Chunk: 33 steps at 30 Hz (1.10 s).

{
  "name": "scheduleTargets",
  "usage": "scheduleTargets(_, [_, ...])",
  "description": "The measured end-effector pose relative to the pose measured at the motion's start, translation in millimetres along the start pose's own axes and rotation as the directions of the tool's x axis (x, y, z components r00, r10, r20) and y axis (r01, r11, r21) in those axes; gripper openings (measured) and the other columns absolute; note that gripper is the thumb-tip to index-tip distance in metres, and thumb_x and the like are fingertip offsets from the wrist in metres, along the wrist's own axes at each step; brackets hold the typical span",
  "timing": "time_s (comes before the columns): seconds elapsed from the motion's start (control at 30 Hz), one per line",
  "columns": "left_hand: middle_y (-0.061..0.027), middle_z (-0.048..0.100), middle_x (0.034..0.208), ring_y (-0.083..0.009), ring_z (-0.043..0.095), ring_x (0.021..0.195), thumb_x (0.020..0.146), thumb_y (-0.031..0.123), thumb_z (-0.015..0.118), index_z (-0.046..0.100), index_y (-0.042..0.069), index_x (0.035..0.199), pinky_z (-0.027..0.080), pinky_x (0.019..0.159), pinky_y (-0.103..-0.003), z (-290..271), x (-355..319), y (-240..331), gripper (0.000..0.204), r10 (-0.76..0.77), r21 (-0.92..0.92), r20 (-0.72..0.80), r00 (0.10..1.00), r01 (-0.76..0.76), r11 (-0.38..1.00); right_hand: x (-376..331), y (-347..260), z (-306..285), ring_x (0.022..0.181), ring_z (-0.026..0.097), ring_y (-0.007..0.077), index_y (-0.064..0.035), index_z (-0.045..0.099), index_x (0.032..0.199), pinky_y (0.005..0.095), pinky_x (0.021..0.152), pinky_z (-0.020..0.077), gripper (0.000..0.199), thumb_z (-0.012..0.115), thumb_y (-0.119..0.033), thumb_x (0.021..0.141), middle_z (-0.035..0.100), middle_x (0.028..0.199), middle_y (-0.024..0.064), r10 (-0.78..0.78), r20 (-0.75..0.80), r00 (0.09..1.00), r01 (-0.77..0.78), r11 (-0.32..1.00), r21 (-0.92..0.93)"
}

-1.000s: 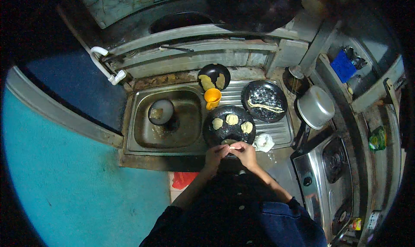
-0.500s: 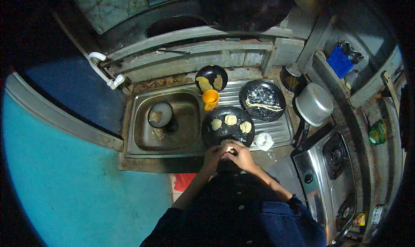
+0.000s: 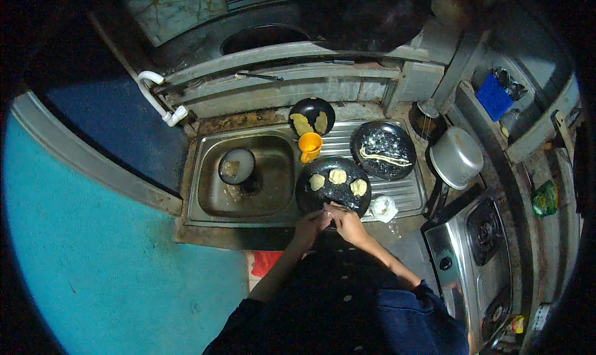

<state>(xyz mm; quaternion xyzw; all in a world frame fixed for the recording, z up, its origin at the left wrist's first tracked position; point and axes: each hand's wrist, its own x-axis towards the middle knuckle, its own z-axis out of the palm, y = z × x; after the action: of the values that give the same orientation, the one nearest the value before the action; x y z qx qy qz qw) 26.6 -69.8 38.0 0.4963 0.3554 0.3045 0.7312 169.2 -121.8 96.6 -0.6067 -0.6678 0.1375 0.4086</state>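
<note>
My left hand (image 3: 309,226) and my right hand (image 3: 349,226) meet over the near rim of a round black plate (image 3: 305,198). Their fingers are closed and pressed together around a small pale piece of dough, mostly hidden now. On the plate lie three flattened dough rounds (image 3: 337,177), with flour dusted about them. Farther right, a floured black tray (image 3: 403,137) carries a long folded strip of dough (image 3: 385,159). A crumpled white plastic bag (image 3: 384,209) sits right of the plate, and an orange mug (image 3: 310,144) stands behind it.
At left is a steel sink (image 3: 273,196) holding a bowl (image 3: 237,167) with cloudy liquid. A small black dish (image 3: 312,104) with flat yellowish pieces stands at the back. To the right are a metal pot (image 3: 456,158), a gas stove (image 3: 456,249) and a blue utensil holder (image 3: 494,97).
The view has shifted slightly, moving the scene a little right and down. My fingers have shifted around the dough, so the pale bit seen between them earlier is now mostly covered.
</note>
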Motion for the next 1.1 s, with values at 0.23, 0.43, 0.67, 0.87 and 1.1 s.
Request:
scheduleTargets(0.23, [-0.0076,0.061,0.097,-0.0123,0.057,0.086,0.083,0.015,0.06,0.058,-0.003,0.103,0.048,0.075,-0.022,1.7,-2.1,23.5,0.026,-0.143,-0.132,-0.063,0.988,0.134,0.982,-3.6,-5.8,-9.4,0.073,0.061,0.0151,0.001,0.062,0.091,0.0267,0.068,0.0481,0.021,0.067,-0.008,0.073,0.064,0.082,0.0097,0.313,0.009,0.95,-0.301,0.903,0.308])
scheduleTargets(0.43, [-0.008,0.062,0.092,-0.0116,0.058,0.081,0.084,0.019,0.059,0.059,-0.002,0.101,0.048,0.071,-0.023,-4.3,3.4,10.4,0.027,-0.069,0.008,-0.061,0.996,0.07,0.998,-6.2,-4.5,-5.0,0.066,0.058,0.0074,-0.001,0.064,0.087,0.0229,0.062,0.047,0.014,0.066,-0.01,0.076,0.065,0.075,0.0054,0.333,0.011,0.943,-0.305,0.849,0.432])
scheduleTargets(0.67, [-0.006,0.062,0.087,-0.011,0.058,0.077,0.084,0.02,0.058,0.06,0.002,0.102,0.047,0.069,-0.021,-7.3,14.2,5.4,0.025,0.044,0.104,-0.145,0.988,-0.029,0.994,-0.1,-3.9,2.2,0.069,0.059,0.0078,0.0016,0.062,0.094,0.0216,0.066,0.0489,0.015,0.058,-0.008,0.083,0.065,0.078,0.0055,0.49,0.15,0.859,-0.468,0.632,0.617])
scheduleTargets(0.87, [-0.0041,0.063,0.086,-0.0112,0.059,0.08,0.081,0.017,0.062,0.062,0.004,0.1,0.047,0.07,-0.024,-2.4,2.7,30.4,0.024,0.198,0.201,-0.032,0.98,-0.187,0.961,-9.3,0.6,3.6,0.086,0.059,0.0128,0.0025,0.055,0.107,0.0252,0.076,0.0499,0.024,0.055,-0.004,0.084,0.061,0.097,0.0079,0.439,0.468,0.767,-0.517,-0.01,0.856])
scheduleTargets(1.1, [-0.0053,0.062,0.075,-0.0106,0.058,0.072,0.079,0.018,0.064,0.064,0.002,0.087,0.046,0.066,-0.026,-7.4,-4.1,15.5,0.018,0.202,0.367,-0.109,0.973,-0.15,0.918,-14.9,-0.2,1.2,0.077,0.058,0.0099,-0.0008,0.054,0.106,0.0237,0.071,0.0485,0.022,0.055,-0.007,0.085,0.061,0.09,0.0042,0.34,0.573,0.746,-0.66,0.258,0.706])
